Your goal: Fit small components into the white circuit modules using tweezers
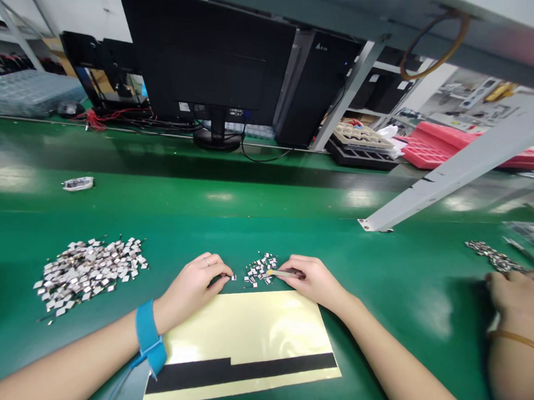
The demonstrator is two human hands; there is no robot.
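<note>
My left hand [198,286], with a ring and a blue wrist strap [149,337], pinches a small silver-and-white part [234,277] at its fingertips. My right hand [313,281] is closed round a pair of tweezers [284,273], whose tips point left over a small pile of similar parts [256,273]. Something yellowish shows at the tips, too small to make out. Below both hands lies a glossy yellow sheet [257,322] with black strips along its near side. To the left, a larger heap of the small parts [93,266] is spread on the green bench top [191,225].
A co-worker's hands [518,297] are at the right edge near another pile of parts [496,256]. A slanted white post [464,160] meets the bench at right. Behind stand a monitor [204,53], a computer tower [319,87] and pink trays [442,146]. A small packet [78,183] lies back left.
</note>
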